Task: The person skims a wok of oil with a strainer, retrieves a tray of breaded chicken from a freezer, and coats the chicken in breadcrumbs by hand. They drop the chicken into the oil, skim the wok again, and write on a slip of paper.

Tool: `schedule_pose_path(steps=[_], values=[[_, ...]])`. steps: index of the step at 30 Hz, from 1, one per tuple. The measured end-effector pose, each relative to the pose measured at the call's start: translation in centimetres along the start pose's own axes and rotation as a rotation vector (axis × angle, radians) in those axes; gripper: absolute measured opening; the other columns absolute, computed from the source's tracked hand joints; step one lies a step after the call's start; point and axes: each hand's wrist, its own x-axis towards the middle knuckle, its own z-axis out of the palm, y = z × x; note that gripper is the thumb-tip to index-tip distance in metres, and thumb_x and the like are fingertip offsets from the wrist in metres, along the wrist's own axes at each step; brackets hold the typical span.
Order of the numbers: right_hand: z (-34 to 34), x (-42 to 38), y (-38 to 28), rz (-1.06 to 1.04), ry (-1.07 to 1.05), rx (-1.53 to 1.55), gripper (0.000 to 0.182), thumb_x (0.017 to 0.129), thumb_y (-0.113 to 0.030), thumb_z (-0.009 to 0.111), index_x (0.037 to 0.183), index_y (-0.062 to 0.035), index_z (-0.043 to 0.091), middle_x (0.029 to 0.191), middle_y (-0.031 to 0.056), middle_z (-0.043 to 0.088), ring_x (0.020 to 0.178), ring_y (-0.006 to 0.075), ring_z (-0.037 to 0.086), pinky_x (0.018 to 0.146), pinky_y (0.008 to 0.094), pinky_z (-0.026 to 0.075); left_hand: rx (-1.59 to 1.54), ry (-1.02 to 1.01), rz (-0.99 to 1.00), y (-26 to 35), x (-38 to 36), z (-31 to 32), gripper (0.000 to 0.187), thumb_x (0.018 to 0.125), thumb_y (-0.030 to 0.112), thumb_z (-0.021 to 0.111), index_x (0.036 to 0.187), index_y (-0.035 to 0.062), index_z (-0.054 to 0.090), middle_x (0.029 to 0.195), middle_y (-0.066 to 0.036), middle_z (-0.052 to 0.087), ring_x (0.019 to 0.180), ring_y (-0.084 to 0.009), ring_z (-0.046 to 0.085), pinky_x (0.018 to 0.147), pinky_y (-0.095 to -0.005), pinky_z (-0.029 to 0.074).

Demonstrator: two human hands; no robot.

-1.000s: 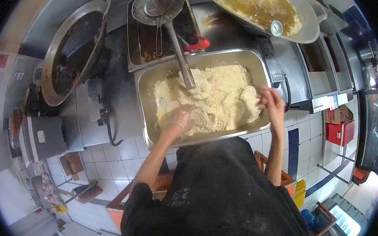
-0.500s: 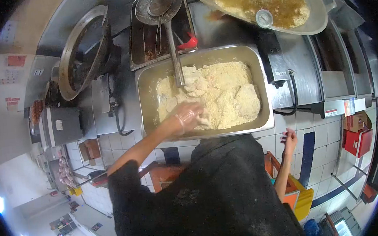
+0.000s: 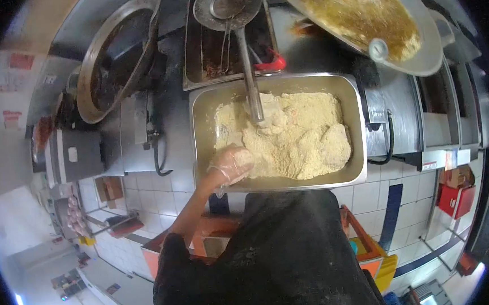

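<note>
A deep steel pan holds pale yellow breading with coated pieces in it. In its lower left part, my left hand, in a clear plastic glove, has its fingers curled round a flour-covered piece. A larger coated piece lies at the right of the breading. The long handle of a strainer reaches down over the pan. My right hand is out of the frame.
Behind the pan is a dark tray with a red-handled tool. A wide pan of bubbling oil with a dial thermometer stands at the upper right, another large pan at the upper left.
My left hand has moved left and a little down, toward the pan's near left corner, with its fingers round a piece. My right hand, earlier at the right, has left the view.
</note>
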Motion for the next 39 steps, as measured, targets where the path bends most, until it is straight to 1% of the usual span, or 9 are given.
schedule_pose_path(steps=[3, 7, 10, 17, 20, 29, 36, 38, 39], values=[[0.7, 4.3, 5.4, -0.091, -0.041, 0.021, 0.028, 0.097, -0.024, 0.047, 0.112, -0.0019, 0.056, 0.08, 0.0126, 0.064, 0.057, 0.0195, 0.061, 0.042, 0.0264, 0.046, -0.304, 0.193, -0.447, 2.5, 0.9, -2.7, 0.065, 0.072, 0.047, 0.077, 0.122, 0.0108, 0.059, 0.125, -0.019, 0.056, 0.115, -0.0322, 0.055, 0.101, -0.0428, 0.046], [1.1, 8.0, 5.9, -0.298, -0.113, 0.068, 0.028, 0.096, -0.024, 0.047, 0.111, -0.0013, 0.056, 0.081, 0.0136, 0.064, 0.059, 0.021, 0.062, 0.041, 0.0264, 0.046, -0.798, 0.417, -0.322, -0.2, 5.1, 3.2, 0.066, 0.07, 0.051, 0.077, 0.12, 0.0113, 0.06, 0.127, -0.02, 0.055, 0.118, -0.0322, 0.053, 0.104, -0.0445, 0.043], [3.7, 6.3, -6.6, 0.196, -0.093, -0.115, 0.032, 0.095, -0.025, 0.049, 0.115, 0.0, 0.055, 0.087, 0.015, 0.065, 0.063, 0.0223, 0.063, 0.044, 0.0275, 0.048, -0.927, 0.128, -0.25, 1.9, 5.5, 3.1, 0.075, 0.068, 0.052, 0.078, 0.129, 0.0139, 0.054, 0.133, -0.021, 0.05, 0.126, -0.0324, 0.046, 0.106, -0.0439, 0.041], [8.5, 7.7, -14.3, -0.022, -0.127, -0.327, 0.042, 0.092, -0.033, 0.051, 0.118, -0.0005, 0.055, 0.094, 0.0184, 0.066, 0.07, 0.0261, 0.066, 0.058, 0.0367, 0.055, -0.746, -0.079, -0.423, -2.1, 5.9, 1.4, 0.081, 0.072, 0.051, 0.076, 0.139, 0.0177, 0.045, 0.145, -0.021, 0.037, 0.134, -0.0364, 0.036, 0.112, -0.0461, 0.032], [9.3, 6.4, -14.4, 0.004, -0.097, -0.293, 0.043, 0.092, -0.034, 0.051, 0.118, 0.0001, 0.054, 0.093, 0.0183, 0.066, 0.067, 0.0251, 0.066, 0.056, 0.0349, 0.055, -0.294, -0.034, -0.008, -4.8, 3.0, -0.3, 0.078, 0.065, 0.064, 0.075, 0.126, 0.017, 0.059, 0.139, -0.019, 0.045, 0.131, -0.0371, 0.04, 0.11, -0.0492, 0.033], [7.2, 3.3, -5.5, 0.126, -0.04, -0.161, 0.027, 0.091, -0.013, 0.047, 0.109, 0.0043, 0.059, 0.085, 0.0168, 0.065, 0.073, 0.0229, 0.064, 0.06, 0.0335, 0.052, -0.115, -0.253, 0.124, -9.5, 7.6, 2.2, 0.082, 0.064, 0.07, 0.072, 0.122, 0.0123, 0.06, 0.14, -0.021, 0.044, 0.133, -0.0393, 0.036, 0.112, -0.0479, 0.029], [3.9, 5.7, 5.7, 0.086, -0.09, 0.017, 0.029, 0.093, -0.022, 0.051, 0.109, 0.0012, 0.057, 0.083, 0.0125, 0.065, 0.065, 0.0219, 0.065, 0.056, 0.0356, 0.056, -0.263, -0.195, 0.057, -3.7, 3.8, -0.8, 0.079, 0.064, 0.066, 0.075, 0.12, 0.0119, 0.06, 0.142, -0.02, 0.042, 0.135, -0.0393, 0.034, 0.112, -0.0498, 0.029], [3.3, 5.7, 5.7, 0.094, -0.105, -0.035, 0.03, 0.093, -0.023, 0.051, 0.109, 0.0012, 0.057, 0.083, 0.0128, 0.065, 0.066, 0.0221, 0.065, 0.057, 0.0358, 0.056, -0.465, -0.098, 0.202, -0.5, 2.6, -2.0, 0.068, 0.065, 0.063, 0.076, 0.114, 0.0161, 0.064, 0.138, -0.019, 0.047, 0.13, -0.0393, 0.04, 0.111, -0.0489, 0.032], [2.8, 6.0, 5.5, 0.094, -0.117, -0.058, 0.03, 0.093, -0.023, 0.051, 0.109, 0.0011, 0.057, 0.084, 0.0129, 0.065, 0.067, 0.0222, 0.065, 0.057, 0.0359, 0.056, -1.083, -0.12, 0.141, 1.3, 2.4, -1.3, 0.055, 0.066, 0.057, 0.078, 0.105, 0.0199, 0.068, 0.127, -0.016, 0.057, 0.115, -0.0339, 0.053, 0.103, -0.0468, 0.04]])
